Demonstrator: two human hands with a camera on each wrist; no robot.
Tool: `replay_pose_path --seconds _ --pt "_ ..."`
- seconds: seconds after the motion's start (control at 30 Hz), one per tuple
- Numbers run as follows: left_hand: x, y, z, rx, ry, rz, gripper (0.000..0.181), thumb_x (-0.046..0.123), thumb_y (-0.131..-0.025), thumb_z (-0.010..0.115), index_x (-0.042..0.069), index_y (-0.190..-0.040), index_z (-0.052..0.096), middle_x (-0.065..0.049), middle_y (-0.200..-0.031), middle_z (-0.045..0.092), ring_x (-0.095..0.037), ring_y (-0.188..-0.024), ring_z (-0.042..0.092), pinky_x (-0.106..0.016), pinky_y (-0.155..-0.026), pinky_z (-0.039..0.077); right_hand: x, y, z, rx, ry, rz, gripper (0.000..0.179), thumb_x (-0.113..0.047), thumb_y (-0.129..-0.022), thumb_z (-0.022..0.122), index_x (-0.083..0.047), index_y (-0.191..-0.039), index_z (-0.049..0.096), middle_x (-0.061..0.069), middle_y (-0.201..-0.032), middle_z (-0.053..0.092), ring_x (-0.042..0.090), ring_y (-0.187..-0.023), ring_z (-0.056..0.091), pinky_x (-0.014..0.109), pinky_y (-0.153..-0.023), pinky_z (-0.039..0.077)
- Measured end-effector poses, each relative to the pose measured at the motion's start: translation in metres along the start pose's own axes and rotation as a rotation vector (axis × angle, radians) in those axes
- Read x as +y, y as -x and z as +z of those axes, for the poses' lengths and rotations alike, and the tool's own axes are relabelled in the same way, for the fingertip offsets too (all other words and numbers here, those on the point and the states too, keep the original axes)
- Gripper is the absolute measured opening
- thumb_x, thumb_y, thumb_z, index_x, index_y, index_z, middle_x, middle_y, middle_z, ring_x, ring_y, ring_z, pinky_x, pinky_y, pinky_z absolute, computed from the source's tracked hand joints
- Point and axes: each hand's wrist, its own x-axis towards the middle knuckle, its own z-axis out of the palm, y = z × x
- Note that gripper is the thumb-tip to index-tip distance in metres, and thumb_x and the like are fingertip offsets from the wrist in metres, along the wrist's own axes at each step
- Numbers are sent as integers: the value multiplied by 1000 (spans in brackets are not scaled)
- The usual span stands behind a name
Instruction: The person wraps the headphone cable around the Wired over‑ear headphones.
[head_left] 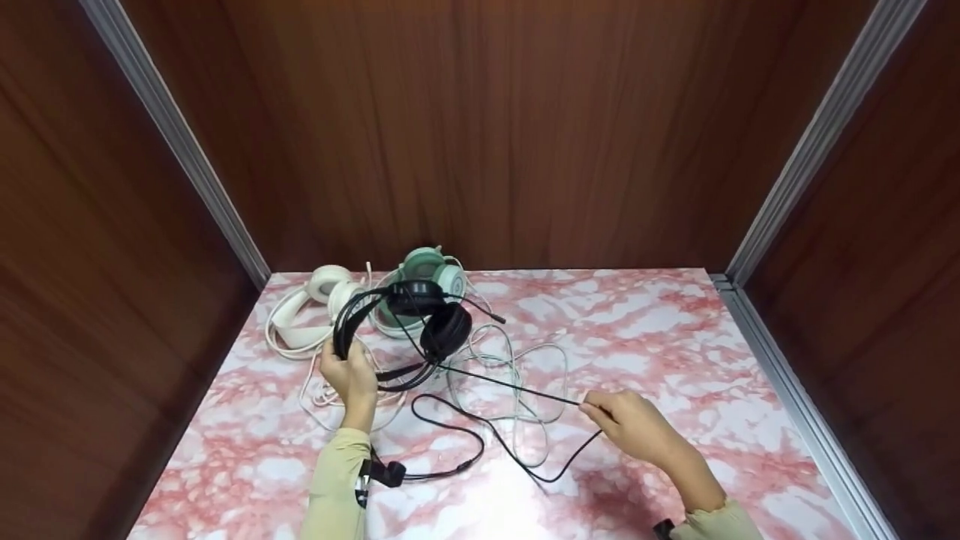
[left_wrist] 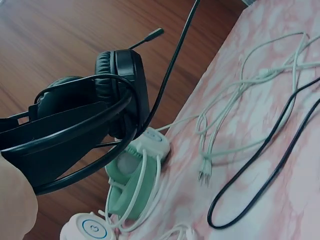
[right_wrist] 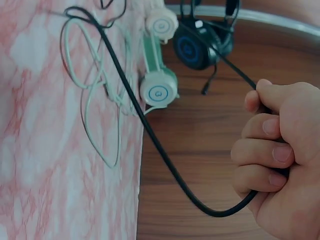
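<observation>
My left hand (head_left: pixel 351 375) grips the headband of a black headset (head_left: pixel 448 330), held up above the table with its ear cups to the right. A thin microphone boom (left_wrist: pixel 148 38) sticks out from one ear cup. My right hand (head_left: pixel 631 424) is curled round the headset's black cable (right_wrist: pixel 165 159), seen closely in the right wrist view. Between the two hands the cable runs in a straight line. Its remaining length drops from the right fist and lies in loose bends on the table in front of me.
Behind the black headset lie a green headset (head_left: pixel 424 262) and, to its left, a white headset (head_left: pixel 298 336). Their pale cables (head_left: pixel 517 375) spread in loops over the pink marbled table (head_left: pixel 660 330). Brown wood-grain panels (head_left: pixel 495 135) with metal edge strips enclose the table.
</observation>
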Motion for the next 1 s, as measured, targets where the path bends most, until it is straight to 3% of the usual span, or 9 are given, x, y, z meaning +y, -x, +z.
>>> replay_pose_path --seconds 0.13,0.23,0.33,0.6,0.9,1.0 --pt "22 10 -2 -36 -67 56 8 -7 -74 51 0 -75 56 3 -61 46 -10 -58 41 -22 -56 34 -1 3 -5 -34 -4 20 31 -29 -99 56 -26 -70 47 -17 -57 28 -1 -49 26 20 -48 26" --pt "29 11 1 -70 -93 121 9 -10 -72 51 -10 -80 56 2 -61 45 -11 -59 41 -23 -57 33 -4 1 -10 -36 4 18 30 -33 -99 54 -25 -71 49 -17 -57 31 -1 -48 27 21 -47 28" --pt "33 9 5 -108 -101 185 12 -10 -72 51 -11 -82 56 1 -62 45 -11 -61 41 -25 -58 34 -8 -2 -15 -20 16 8 29 -34 -99 54 -27 -71 50 -17 -57 32 -1 -49 29 21 -48 29" --pt "1 2 4 -149 -135 299 21 -13 -68 53 -6 -86 62 -5 -62 50 -17 -60 42 -29 -57 34 -18 1 -18 -74 48 -4 25 -34 -98 56 -30 -74 53 -18 -57 38 -2 -49 34 21 -48 34" --pt "6 -13 0 -244 -237 517 22 3 -69 60 0 -90 64 -9 -70 61 -26 -58 55 -43 -57 44 -29 1 -39 -82 -3 -35 24 -29 -99 56 -28 -75 55 -17 -57 37 -2 -49 31 20 -46 31" --pt "6 -15 -5 -256 -255 535 22 3 -69 60 0 -91 64 -8 -67 61 -26 -55 52 -43 -54 43 -28 5 -43 -68 5 -44 25 -29 -99 56 -28 -74 53 -17 -57 34 -2 -49 29 20 -46 29"
